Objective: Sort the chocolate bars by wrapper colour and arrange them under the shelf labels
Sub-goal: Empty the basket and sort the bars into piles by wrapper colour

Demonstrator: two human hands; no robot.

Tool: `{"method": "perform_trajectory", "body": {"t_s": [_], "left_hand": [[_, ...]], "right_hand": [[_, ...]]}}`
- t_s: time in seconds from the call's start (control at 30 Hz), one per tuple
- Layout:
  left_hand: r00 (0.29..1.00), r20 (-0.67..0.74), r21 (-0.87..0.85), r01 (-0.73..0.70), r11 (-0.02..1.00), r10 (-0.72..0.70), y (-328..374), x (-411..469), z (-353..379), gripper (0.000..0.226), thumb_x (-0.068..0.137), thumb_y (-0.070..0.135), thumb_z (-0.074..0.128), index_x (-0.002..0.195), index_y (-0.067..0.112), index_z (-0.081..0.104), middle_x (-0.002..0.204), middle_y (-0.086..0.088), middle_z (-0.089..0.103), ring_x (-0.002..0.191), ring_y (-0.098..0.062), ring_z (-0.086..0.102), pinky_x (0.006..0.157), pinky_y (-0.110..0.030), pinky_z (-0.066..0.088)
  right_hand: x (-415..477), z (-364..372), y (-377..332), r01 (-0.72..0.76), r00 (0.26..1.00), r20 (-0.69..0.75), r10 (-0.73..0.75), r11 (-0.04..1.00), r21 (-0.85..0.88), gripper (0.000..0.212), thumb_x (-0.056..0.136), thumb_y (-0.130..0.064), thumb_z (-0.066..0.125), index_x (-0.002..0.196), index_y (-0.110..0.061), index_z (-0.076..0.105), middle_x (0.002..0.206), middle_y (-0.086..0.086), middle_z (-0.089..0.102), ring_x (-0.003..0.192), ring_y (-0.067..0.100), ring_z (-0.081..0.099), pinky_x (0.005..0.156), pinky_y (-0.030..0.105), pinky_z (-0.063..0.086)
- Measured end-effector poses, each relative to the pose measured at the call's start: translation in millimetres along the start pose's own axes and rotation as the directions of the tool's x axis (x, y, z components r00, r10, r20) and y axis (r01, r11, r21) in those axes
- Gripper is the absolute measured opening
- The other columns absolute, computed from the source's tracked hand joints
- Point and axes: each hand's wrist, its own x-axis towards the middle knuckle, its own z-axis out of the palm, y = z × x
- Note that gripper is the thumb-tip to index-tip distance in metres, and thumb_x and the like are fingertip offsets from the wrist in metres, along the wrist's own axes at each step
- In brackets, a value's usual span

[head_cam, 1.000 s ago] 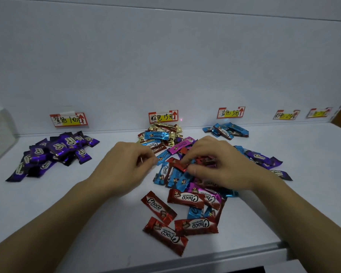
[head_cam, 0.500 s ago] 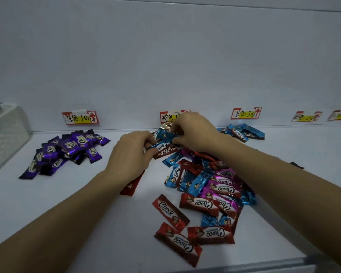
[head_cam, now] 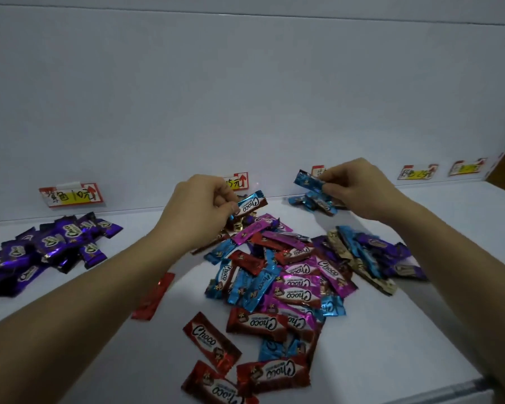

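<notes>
My right hand pinches a blue bar just above the blue pile; I should lay it flat there, while my left hand pinches a blue-and-brown Choco bar near that pile

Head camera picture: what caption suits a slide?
Sorting chocolate: left hand and right hand each pinch a blue bar; mixed pile in the middle, purple bars grouped left.
</notes>
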Motion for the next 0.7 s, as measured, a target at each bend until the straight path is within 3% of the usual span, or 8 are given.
{"method": "perform_trajectory", "body": {"t_s": [0.07,0.23,0.4,0.53,0.7], "left_hand": [[0.999,0.045,0.011,-0.007,1.0,0.006,16.6,23.0,21.1,0.005,0.091,0.018,0.072,0.09,0.022,0.074,0.075,0.007,0.071,0.07,-0.005,0.065,0.06,-0.019,0.045],[0.993,0.112,0.043,0.015,0.999,-0.02,50.1,73.3,81.2,0.006,0.09,0.017,0.073,0.088,0.021,0.077,0.084,0.0,0.075,0.074,-0.012,0.067,0.063,-0.025,0.048],[0.991,0.131,0.099,-0.017,0.995,0.004,64.4,98.3,121.9,0.012,0.088,0.017,0.074,0.079,0.025,0.07,0.089,0.0,0.074,0.077,-0.013,0.065,0.072,-0.031,0.056],[0.996,0.084,0.159,-0.051,0.986,0.038,64.2,100.6,127.5,0.019,0.086,0.037,0.077,0.083,0.021,0.068,0.081,0.002,0.069,0.071,-0.011,0.062,0.06,-0.031,0.051],[0.99,0.085,0.162,-0.129,0.978,0.116,56.6,83.0,90.1,0.025,0.087,0.048,0.072,0.09,0.023,0.067,0.081,0.006,0.066,0.076,-0.011,0.062,0.07,-0.032,0.053]], "right_hand": [[0.6,-9.7,28.7,-0.103,0.991,-0.079,0.105,0.994,0.029,0.013,0.093,-0.019,0.071,0.104,-0.02,0.077,0.088,0.002,0.074,0.081,0.02,0.068,0.073,0.03,0.049],[-1.8,-9.9,68.9,-0.262,0.956,-0.102,0.275,0.957,0.126,0.007,0.087,-0.021,0.079,0.091,-0.016,0.075,0.07,-0.001,0.07,0.063,0.01,0.064,0.054,0.021,0.041],[6.1,4.4,75.9,-0.249,0.958,-0.121,0.258,0.965,0.088,0.013,0.084,-0.03,0.081,0.084,-0.02,0.073,0.082,-0.005,0.069,0.074,0.006,0.062,0.055,0.019,0.04],[9.9,7.9,72.0,-0.225,0.964,-0.13,0.232,0.972,0.068,0.025,0.081,-0.042,0.082,0.082,-0.021,0.069,0.079,-0.006,0.067,0.069,0.004,0.061,0.049,0.017,0.037],[1.5,0.4,53.2,-0.094,0.983,-0.157,0.096,0.995,0.023,0.022,0.086,-0.045,0.075,0.085,-0.025,0.067,0.071,-0.004,0.064,0.061,0.004,0.055,0.05,0.018,0.034]]}}
